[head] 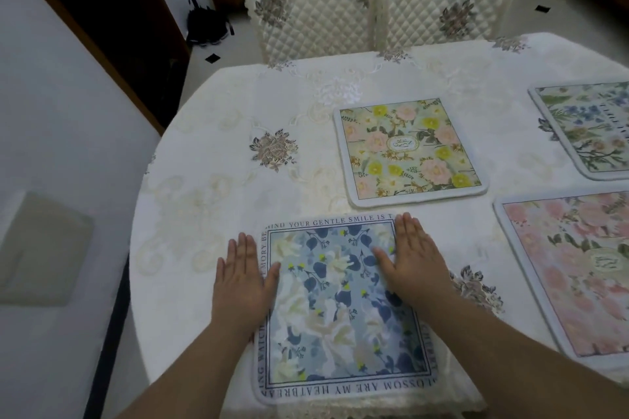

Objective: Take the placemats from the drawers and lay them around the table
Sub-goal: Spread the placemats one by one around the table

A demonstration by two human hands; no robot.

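The blue placemat [343, 309] lies flat on the table [211, 180], at the edge nearest to the person; it has dark blue leaves, pale flowers and a border of printed words. The left hand [243, 277] lies flat with straight fingers, mostly on the cloth just beside the left border of the blue placemat, and its thumb reaches onto the mat; it grips nothing. The right hand [413, 260] presses flat on the upper right part of the blue placemat, fingers straight and close together, thumb spread to the left; it also grips nothing.

Beyond the blue placemat, a little to the right, lies the yellow-and-pink placemat [410, 150]; to the right of the blue placemat lies the pink placemat [571, 275], partly out of view; farther behind it a green floral placemat [589, 127] shows at the picture edge. Two quilted chairs [374, 5] stand at the far side of the table, well apart from the blue placemat.
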